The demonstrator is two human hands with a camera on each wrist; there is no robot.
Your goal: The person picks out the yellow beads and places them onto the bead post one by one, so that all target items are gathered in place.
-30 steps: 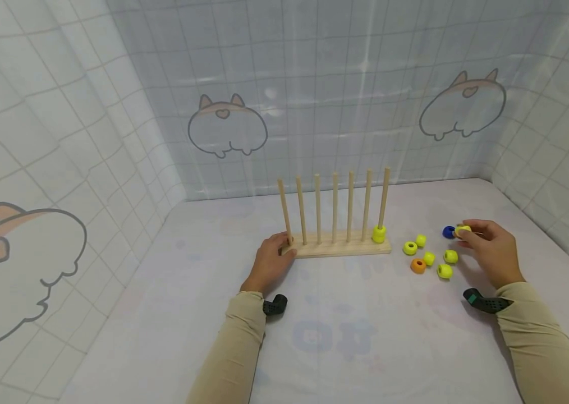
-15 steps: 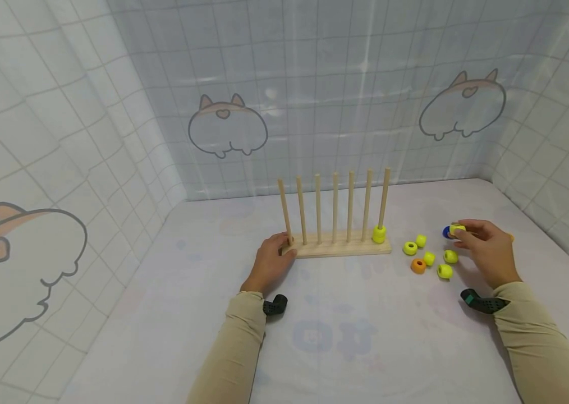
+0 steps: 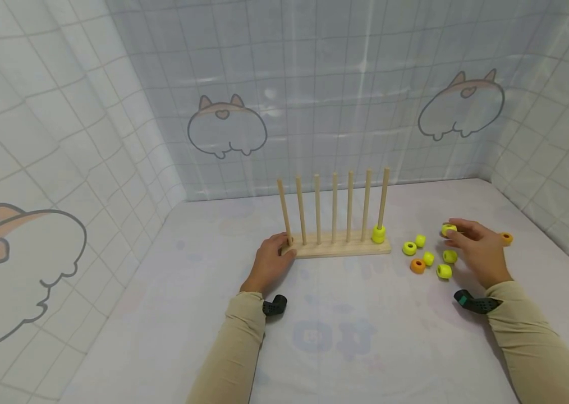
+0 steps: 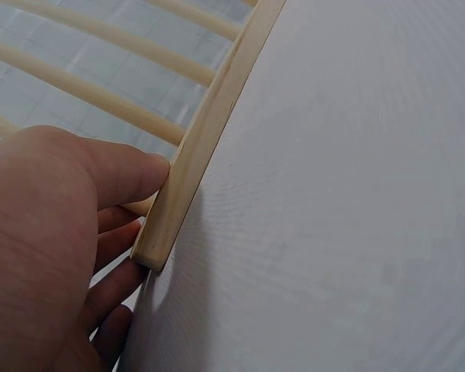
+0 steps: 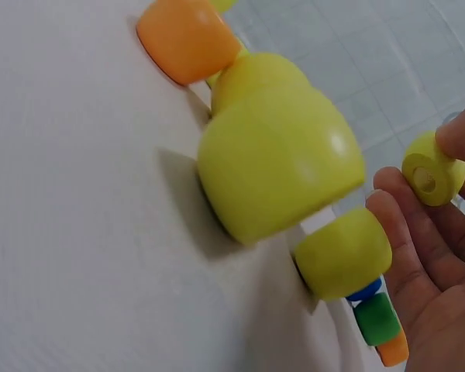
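My left hand [image 3: 267, 262] grips the left end of a wooden peg rack [image 3: 337, 252], thumb on its front edge in the left wrist view. Several upright dowels rise from the base. Yellow beads [image 3: 378, 234] sit at the foot of the rightmost dowel. At the right, my right hand [image 3: 481, 252] pinches a yellow bead [image 5: 434, 169] between thumb and fingers, its hole showing in the right wrist view. Below and left of that hand lie several loose yellow beads [image 3: 444, 271] and an orange bead [image 3: 418, 266].
Another orange bead [image 3: 506, 239] lies right of my right hand. A green bead [image 5: 377, 318] and a blue bead [image 5: 364, 290] show in the right wrist view. A tiled-pattern curtain [image 3: 315, 101] stands behind the white tabletop [image 3: 340, 303].
My right hand has moved a little to the left with the yellow bead. The orange bead behind it has come into view, and the blue bead is now hidden in the head view. The left hand stays put.
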